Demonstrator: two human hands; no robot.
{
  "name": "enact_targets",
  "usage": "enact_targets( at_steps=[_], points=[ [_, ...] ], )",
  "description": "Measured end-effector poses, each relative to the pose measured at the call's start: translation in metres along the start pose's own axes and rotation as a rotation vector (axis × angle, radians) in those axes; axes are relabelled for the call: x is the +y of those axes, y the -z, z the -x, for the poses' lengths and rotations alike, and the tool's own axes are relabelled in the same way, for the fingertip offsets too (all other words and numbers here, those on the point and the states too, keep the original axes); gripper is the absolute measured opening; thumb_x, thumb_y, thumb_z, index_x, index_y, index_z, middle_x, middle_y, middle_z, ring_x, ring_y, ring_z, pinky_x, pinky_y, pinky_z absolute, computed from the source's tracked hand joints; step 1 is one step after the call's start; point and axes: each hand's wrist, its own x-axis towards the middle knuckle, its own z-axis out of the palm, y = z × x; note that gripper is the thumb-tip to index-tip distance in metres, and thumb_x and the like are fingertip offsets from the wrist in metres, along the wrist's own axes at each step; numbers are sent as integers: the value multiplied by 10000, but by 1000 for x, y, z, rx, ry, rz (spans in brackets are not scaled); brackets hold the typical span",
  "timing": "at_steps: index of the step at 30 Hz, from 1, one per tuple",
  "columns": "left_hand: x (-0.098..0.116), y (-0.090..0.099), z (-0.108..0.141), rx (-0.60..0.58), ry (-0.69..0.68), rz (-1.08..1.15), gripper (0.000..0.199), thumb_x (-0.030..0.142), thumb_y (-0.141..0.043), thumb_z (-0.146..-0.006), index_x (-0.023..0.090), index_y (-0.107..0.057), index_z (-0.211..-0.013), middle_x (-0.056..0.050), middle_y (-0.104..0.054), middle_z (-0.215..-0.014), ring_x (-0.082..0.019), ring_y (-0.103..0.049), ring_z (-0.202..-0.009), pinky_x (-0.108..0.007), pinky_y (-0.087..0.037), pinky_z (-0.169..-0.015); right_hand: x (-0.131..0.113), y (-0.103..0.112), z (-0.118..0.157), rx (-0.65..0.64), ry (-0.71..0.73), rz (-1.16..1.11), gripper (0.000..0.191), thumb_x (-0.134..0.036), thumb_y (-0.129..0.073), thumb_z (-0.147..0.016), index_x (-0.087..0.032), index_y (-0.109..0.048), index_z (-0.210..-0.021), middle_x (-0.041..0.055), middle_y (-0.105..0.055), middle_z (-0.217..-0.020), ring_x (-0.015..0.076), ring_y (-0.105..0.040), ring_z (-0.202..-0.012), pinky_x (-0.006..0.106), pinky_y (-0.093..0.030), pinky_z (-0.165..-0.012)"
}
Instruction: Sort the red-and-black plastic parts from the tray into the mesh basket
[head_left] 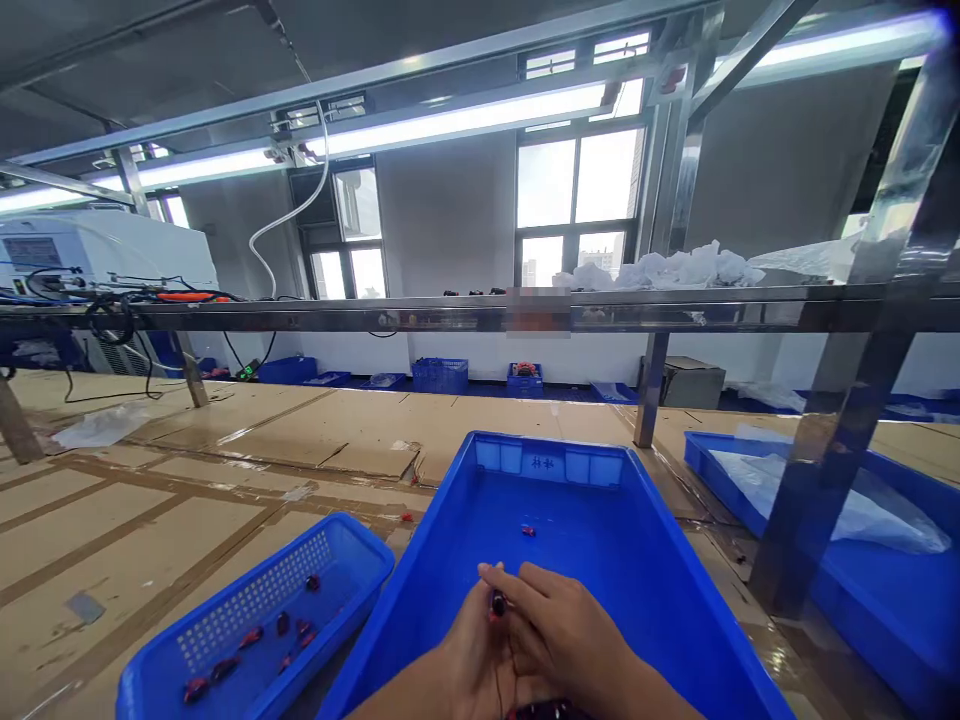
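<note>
My left hand [472, 640] and my right hand [559, 615] meet over the near part of a large blue tray [679, 570]. Both are closed around a small black-and-red part [498, 604], its dark round end showing between the fingers. Just below, at the bottom edge of the view, more black-and-red pieces [547, 710] show partly under my right hand; what bears them is hidden. One small red piece [529, 531] lies on the tray floor beyond my fingers.
Left of the tray, a blue perforated basket [255, 590] holds several red-and-black parts. A metal post [832, 430] and another blue tray [720, 465] with plastic film stand at right. A metal shelf rail [360, 318] crosses ahead above the cardboard-covered table [247, 425].
</note>
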Motion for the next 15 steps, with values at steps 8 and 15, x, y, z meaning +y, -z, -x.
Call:
enact_targets(
  at_steps=[8,15],
  points=[
    [1,3,-1,-98,60,99,742,743,-288,-815,87,-636,-804,-152,-671,-705,-207,-641,-574,-288,-491,-578,-14,-4,-1,76,-253,-335,172,-292,-476,-930,-239,-639,-927,40,-634,-783,190,-585,-694,292,-443,-632],
    [11,7,0,-66,17,162,486,525,-400,-880,116,-598,-707,-136,-672,-737,-198,-663,-668,-263,-507,-653,-23,3,-7,64,-278,-378,122,-141,-538,-836,-217,-630,-860,33,-594,-822,183,-572,-756,291,-448,-678]
  ],
)
